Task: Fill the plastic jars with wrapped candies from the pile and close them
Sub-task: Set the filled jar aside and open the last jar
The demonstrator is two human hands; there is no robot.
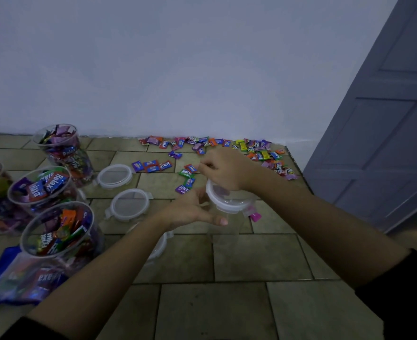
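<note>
A clear plastic jar (223, 225) stands on the tiled counter at the middle, with a white-rimmed lid (227, 203) sitting on top of it. My left hand (190, 209) wraps the jar's left side just under the lid. My right hand (227, 171) rests over the lid's far edge, fingers pinched at its rim. The pile of wrapped candies (227, 146) is spread along the wall behind the hands. On the left, three open jars (62, 148) (40, 185) (57, 229) are full of candies.
Two loose lids (115, 174) (130, 203) lie between the filled jars and my hands; a third lid (161, 246) shows under my left forearm. A blue-edged candy bag (18, 278) lies front left. A pink candy (255, 217) lies beside the jar. A grey door (386, 119) stands to the right.
</note>
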